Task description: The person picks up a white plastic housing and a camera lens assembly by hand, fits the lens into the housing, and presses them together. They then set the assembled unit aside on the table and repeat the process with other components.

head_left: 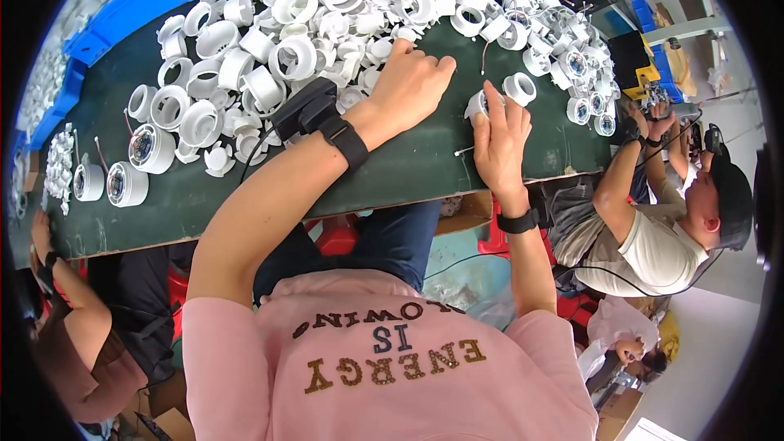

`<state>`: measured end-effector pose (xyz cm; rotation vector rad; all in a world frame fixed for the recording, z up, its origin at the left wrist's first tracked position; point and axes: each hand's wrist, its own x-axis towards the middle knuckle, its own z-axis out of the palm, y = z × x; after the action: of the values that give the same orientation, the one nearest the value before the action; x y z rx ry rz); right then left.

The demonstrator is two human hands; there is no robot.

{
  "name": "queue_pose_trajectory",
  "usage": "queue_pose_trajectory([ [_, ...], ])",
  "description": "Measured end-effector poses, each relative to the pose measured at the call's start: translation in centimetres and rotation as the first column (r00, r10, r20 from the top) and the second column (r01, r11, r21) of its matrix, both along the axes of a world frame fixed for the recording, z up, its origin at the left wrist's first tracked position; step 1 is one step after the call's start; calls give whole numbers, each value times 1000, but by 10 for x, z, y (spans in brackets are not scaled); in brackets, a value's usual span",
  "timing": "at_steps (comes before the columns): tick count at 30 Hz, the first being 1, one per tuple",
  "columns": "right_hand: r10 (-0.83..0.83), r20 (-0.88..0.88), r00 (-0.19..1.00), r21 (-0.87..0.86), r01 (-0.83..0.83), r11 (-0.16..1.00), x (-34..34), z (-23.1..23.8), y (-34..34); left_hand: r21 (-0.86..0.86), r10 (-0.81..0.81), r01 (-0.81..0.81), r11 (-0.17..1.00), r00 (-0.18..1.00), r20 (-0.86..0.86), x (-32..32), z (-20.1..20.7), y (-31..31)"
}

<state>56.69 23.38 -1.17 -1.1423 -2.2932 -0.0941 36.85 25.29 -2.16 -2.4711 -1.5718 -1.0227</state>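
My left hand (pixel 408 86) is at the near edge of a heap of white plastic parts (pixel 339 24). Its fingers curl downward and hide their tips, so anything in them cannot be made out. Over the dark green table, my right hand (pixel 501 143) is closed around a white round housing (pixel 476 104), mostly covered by the fingers. Just beyond those fingers lies a white ring (pixel 519 88). A thin wire with a small white connector (pixel 462 152) shows beside the right hand. Both wrists wear black bands, and a black device (pixel 306 106) is strapped at the left one.
Blue bins (pixel 155 0) line the back left. Lens units in white housings (pixel 152 148) stand at left, with small white pieces (pixel 60 167) beyond. Clear-domed units (pixel 576 65) are heaped at right. A co-worker (pixel 653 212) sits to the right; another person's arm (pixel 82 302) is at left.
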Motion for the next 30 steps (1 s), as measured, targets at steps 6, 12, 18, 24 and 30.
queue_pose_trajectory([
  [6,15,-126,992,-92,-27,995,16,1,8,185,-27,11,983,996,89,7,36,-21],
  [12,61,-649,758,-503,-488,713,-16,52,-58,-207,-225,320,924,896,382,14,63,-96],
  [18,-30,-259,965,-255,-38,966,20,62,7,-530,183,387,754,652,736,-18,66,-129],
  [24,-167,-159,973,-227,129,965,45,32,32,-394,646,762,515,-43,762,-18,80,-132],
  [30,-22,-799,600,-446,-569,691,-25,67,-70,-392,480,625,675,30,877,-23,68,-149],
])
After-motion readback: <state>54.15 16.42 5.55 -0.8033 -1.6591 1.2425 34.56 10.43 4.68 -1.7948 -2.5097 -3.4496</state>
